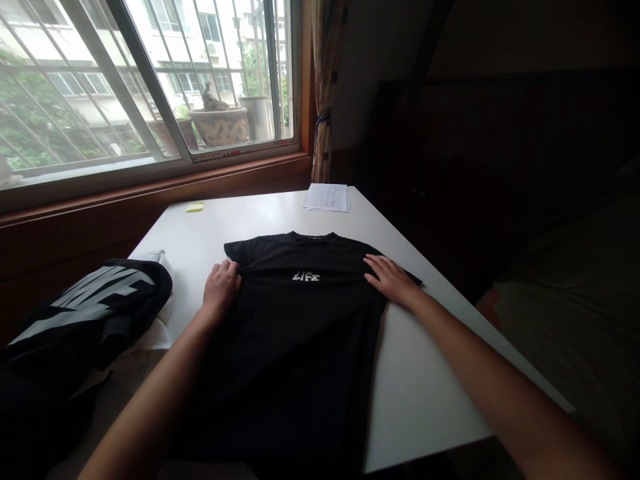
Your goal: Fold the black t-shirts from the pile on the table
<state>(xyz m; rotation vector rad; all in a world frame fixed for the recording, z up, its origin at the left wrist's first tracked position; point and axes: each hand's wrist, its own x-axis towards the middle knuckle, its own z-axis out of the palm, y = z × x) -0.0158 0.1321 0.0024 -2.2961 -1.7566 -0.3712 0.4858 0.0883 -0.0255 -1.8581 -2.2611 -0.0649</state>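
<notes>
A black T-shirt lies spread on the white table, its collar at the far side and its lower part towards me. Small white lettering marks the chest. My left hand has its fingers curled at the shirt's left edge, just below the left sleeve, and appears to grip the cloth there. On the other side, my right hand rests with fingers stretched out over the base of the right sleeve. A diagonal crease runs across the body of the shirt. The near hem is dark and hard to make out.
Dark clothing with large grey lettering is heaped at the table's left, over some white cloth. Papers and a yellow sticky note lie on the far part of the white table. A barred window and a tied curtain stand behind.
</notes>
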